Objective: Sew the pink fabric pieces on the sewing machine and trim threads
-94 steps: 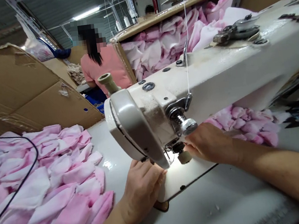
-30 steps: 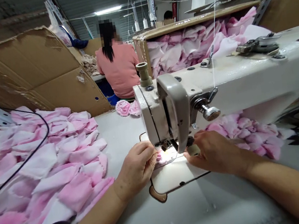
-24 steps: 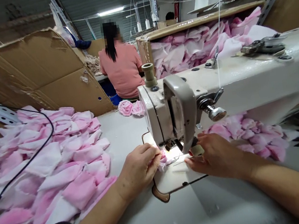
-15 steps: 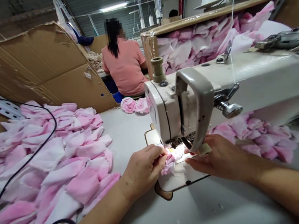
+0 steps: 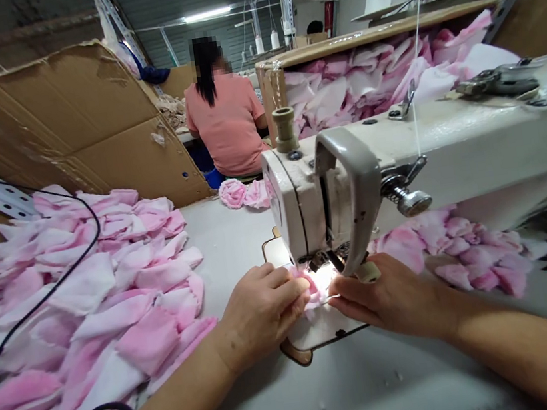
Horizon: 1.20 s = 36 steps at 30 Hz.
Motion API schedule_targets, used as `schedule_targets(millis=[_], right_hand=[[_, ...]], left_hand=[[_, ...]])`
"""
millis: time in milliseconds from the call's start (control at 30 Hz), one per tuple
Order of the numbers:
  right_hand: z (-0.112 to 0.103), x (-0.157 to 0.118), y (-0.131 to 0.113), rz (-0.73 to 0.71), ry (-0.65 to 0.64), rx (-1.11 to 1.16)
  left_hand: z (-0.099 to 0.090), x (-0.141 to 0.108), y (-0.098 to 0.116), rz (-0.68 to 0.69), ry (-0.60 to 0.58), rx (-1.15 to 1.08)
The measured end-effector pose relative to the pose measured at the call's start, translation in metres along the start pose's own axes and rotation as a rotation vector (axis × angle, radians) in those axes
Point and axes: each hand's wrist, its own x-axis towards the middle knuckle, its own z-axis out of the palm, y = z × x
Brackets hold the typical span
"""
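A white sewing machine (image 5: 351, 181) stands over the table, its lamp lighting the needle area. Just left of the presser foot, my left hand (image 5: 264, 304) pinches a small pink fabric piece (image 5: 313, 288) between thumb and fingers. My right hand (image 5: 391, 294) is on the other side of the needle area, its fingers closed near the right edge of the fabric; whether they grip it is hidden by glare and the machine. The needle itself cannot be made out.
A large pile of pink-white fabric (image 5: 87, 283) covers the left side. More pieces (image 5: 475, 245) lie under the machine arm. Behind are a filled box (image 5: 273, 91), a cardboard panel (image 5: 91, 121) and a seated person (image 5: 224, 117). Black cables (image 5: 61, 276) cross the left.
My left hand's fingers have shifted further over the fabric, which now looks curled up. My right hand's fingers have moved slightly left, closer to it. The whole view has shifted a little.
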Motion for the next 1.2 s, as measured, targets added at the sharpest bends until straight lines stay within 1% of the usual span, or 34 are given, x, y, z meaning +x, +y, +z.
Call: schedule_targets(millis=[133, 200, 300, 400, 500, 567, 633, 700, 800, 867, 1033, 1200], right_hand=[[0.000, 0.001, 0.000, 0.016, -0.078, 0.019], [0.001, 0.002, 0.000, 0.021, -0.081, 0.018], [0.001, 0.004, -0.002, 0.022, -0.076, 0.017], [0.000, 0.004, -0.003, 0.020, -0.063, 0.028], [-0.001, 0.005, -0.002, 0.024, -0.025, 0.066], [-0.002, 0.006, -0.001, 0.038, -0.017, 0.140], [-0.004, 0.008, 0.000, 0.084, -0.039, 0.249], [-0.006, 0.010, 0.000, 0.156, -0.079, 0.352], [-0.009, 0.012, 0.001, 0.214, -0.127, 0.451], [-0.010, 0.013, 0.000, 0.229, -0.151, 0.495], [-0.010, 0.012, 0.000, 0.238, -0.155, 0.478], [-0.009, 0.009, 0.003, 0.257, -0.170, 0.468]], left_hand=[[0.001, 0.002, -0.002, -0.102, -0.037, 0.186], [0.001, 0.004, -0.001, -0.126, -0.049, 0.264], [0.000, 0.006, 0.000, -0.144, -0.059, 0.296], [0.002, 0.005, 0.000, -0.106, -0.012, 0.277], [0.002, 0.002, 0.000, 0.000, 0.053, 0.152], [0.001, 0.000, 0.002, 0.084, 0.054, 0.016], [0.000, -0.002, 0.005, 0.127, 0.017, -0.063], [0.001, -0.003, 0.008, 0.098, -0.003, -0.031], [0.008, -0.005, 0.009, 0.004, 0.046, 0.113], [0.011, -0.006, 0.009, -0.026, 0.072, 0.186], [0.012, -0.003, 0.010, 0.015, 0.057, 0.244], [0.011, -0.002, 0.006, 0.089, 0.052, 0.178]])
